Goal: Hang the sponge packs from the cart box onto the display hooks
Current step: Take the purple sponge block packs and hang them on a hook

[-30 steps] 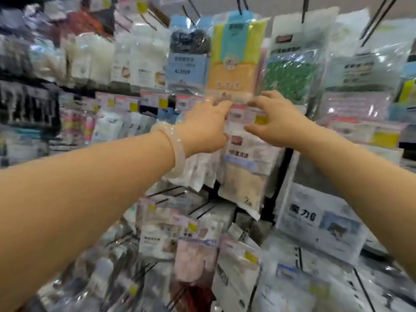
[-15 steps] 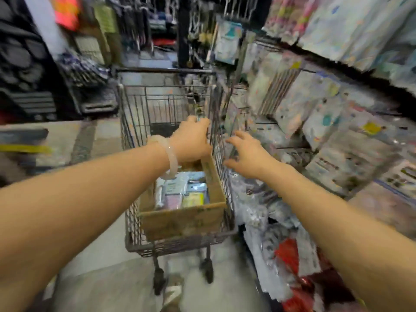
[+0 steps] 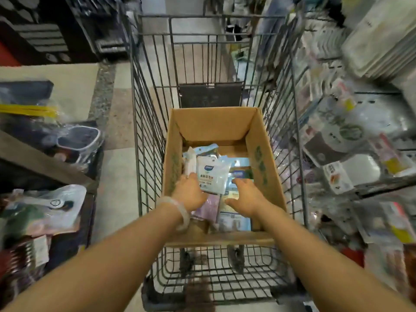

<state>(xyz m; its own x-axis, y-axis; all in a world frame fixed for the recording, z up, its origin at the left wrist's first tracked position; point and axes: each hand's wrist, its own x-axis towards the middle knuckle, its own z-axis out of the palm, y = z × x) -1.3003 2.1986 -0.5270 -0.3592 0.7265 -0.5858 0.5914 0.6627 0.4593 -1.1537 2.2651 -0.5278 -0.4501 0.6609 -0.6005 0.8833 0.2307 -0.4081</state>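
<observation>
**Reaching into the box: the white pack lies under the left hand**

Lying on top of the other packs, the white sponge pack [image 3: 211,175] sits toward the left wall of the cardboard box [image 3: 261,154], tilted so its long axis runs from the box's near edge up toward its far wall, the printed header end farthest from the person. The left hand [image 3: 191,194] is the nearer of the two: its fingers curl round the pack's lower left edge and appear to grip it, though the thumb's hold is partly hidden. The right hand [image 3: 244,197] hovers just beside the pack's right edge, fingers spread and relaxed, holding nothing, above a blue pack [image 3: 235,218] that lies flat near the box's near edge. A purple pack [image 3: 208,209] shows between the two wrists. More packs stand on edge behind the white one, against the left wall.

The box rests in the wire cart [image 3: 148,122], nearer the person's end. The display hooks with hung goods [image 3: 342,131] lie to the right of the cart, so I judge the lifted pack must travel up and rightward, header end leading.
</observation>
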